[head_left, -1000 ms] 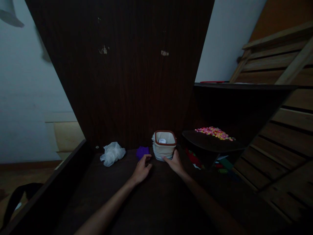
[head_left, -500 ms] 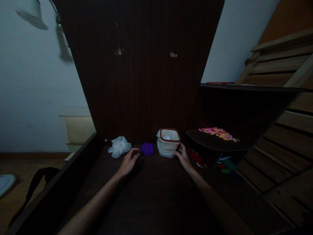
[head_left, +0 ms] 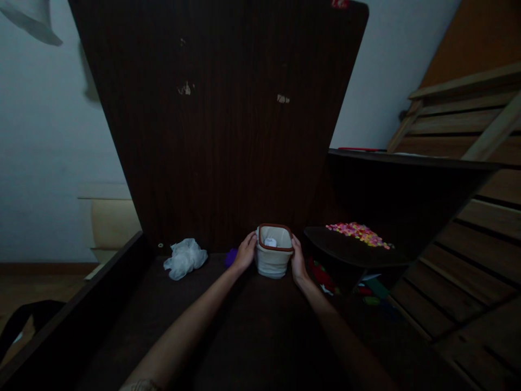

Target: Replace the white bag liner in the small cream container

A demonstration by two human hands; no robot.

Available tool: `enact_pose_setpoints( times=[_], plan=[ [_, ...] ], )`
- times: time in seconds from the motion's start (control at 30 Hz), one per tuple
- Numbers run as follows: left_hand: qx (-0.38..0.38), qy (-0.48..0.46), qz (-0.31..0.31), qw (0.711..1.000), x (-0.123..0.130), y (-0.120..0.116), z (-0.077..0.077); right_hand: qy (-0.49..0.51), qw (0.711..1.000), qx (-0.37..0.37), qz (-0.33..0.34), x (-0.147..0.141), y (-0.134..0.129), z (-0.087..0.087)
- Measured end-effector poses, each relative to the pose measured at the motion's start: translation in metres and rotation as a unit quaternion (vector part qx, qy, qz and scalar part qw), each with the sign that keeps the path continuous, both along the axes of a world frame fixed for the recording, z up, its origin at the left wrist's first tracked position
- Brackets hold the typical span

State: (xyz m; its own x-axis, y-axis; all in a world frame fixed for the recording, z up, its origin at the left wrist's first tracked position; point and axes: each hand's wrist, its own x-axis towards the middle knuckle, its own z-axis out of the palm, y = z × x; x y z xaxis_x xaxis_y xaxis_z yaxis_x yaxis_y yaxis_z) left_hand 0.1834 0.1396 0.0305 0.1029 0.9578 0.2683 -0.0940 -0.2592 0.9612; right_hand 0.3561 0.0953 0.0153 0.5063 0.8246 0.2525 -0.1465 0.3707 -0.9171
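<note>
A small whitish basket [head_left: 272,267] with a brown rim stands upright on the dark desk, a small white item [head_left: 269,242] inside it. My left hand [head_left: 246,252] presses against the basket's left side, and my right hand [head_left: 298,260] is on its right side, so it is clasped between both. Behind my left hand a folded purple cloth [head_left: 230,257] shows only in part. Farther left lies a crumpled, thin white plastic bag [head_left: 185,259].
A tall dark panel [head_left: 228,141] rises behind the desk [head_left: 228,331]. To the right, a low curved shelf [head_left: 321,243] bears a pile of pink and yellow pieces [head_left: 358,233]. Red and green items [head_left: 323,276] lie beneath it. A raised edge [head_left: 93,288] borders the left.
My left hand has moved right, from beside the purple cloth to the basket's left side. My right hand stays at the basket, now higher on its side. The view has shifted slightly.
</note>
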Motion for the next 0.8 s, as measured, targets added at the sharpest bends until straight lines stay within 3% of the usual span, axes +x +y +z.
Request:
enact_pose_setpoints(
  times=[0.23, 0.47, 0.8],
  plan=[
    [-0.029, 0.042, 0.008, 0.999, 0.005, -0.019, -0.025, -0.002, 1.0, -0.004, -0.028, -0.011, 0.0, -0.001],
    [-0.005, 0.045, -0.031, 0.998, 0.0, -0.045, -0.026, 0.006, 0.998, -0.027, -0.053, -0.017, -0.003, -0.004],
    [-0.037, -0.075, -0.047, 0.995, 0.015, -0.006, -0.022, -0.025, 1.0, -0.018, 0.006, -0.005, -0.005, 0.004]
  ],
)
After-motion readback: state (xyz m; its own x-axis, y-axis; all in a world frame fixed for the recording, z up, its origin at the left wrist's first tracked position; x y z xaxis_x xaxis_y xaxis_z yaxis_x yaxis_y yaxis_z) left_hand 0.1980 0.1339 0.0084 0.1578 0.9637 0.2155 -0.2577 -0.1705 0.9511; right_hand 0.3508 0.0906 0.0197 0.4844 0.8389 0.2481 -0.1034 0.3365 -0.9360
